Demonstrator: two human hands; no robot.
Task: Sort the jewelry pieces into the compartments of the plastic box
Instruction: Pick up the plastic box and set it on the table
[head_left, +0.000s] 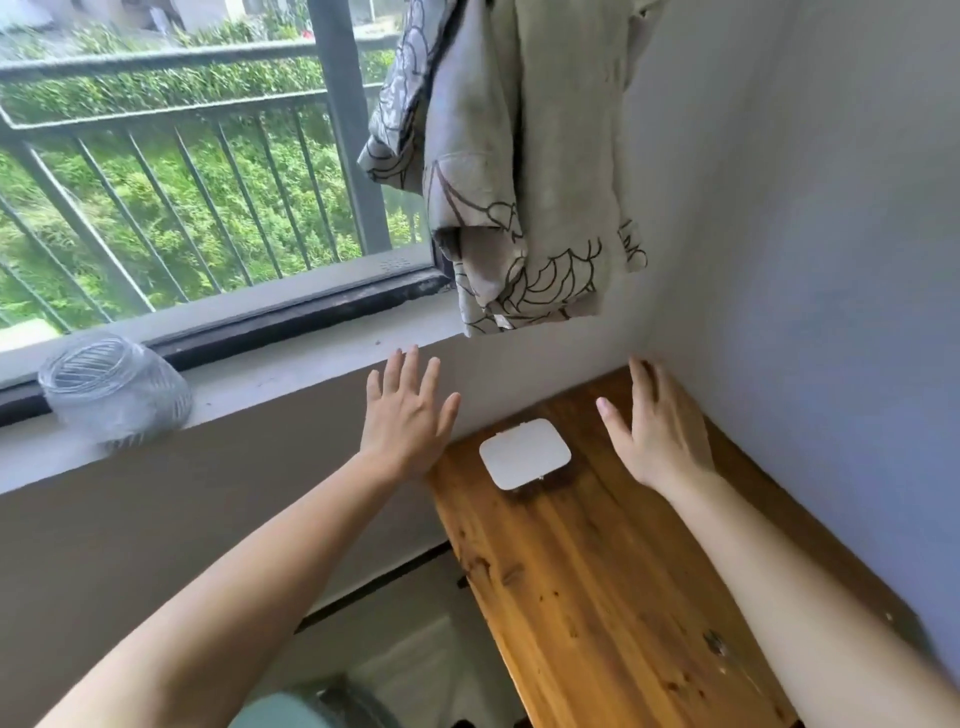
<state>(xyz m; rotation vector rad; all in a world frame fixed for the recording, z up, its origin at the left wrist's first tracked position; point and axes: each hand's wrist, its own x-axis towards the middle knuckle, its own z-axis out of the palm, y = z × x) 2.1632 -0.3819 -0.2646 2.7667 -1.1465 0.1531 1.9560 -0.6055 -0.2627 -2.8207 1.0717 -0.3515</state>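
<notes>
Plastic box lid shut — contents hidden; left hand, right hand spread, empty.

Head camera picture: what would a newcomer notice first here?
Two bare hands, left hand and right hand, reach forward open on either side of a closed white plastic box lying on a wooden table. Behind them, a patterned curtain hangs beside a railed window.
</notes>
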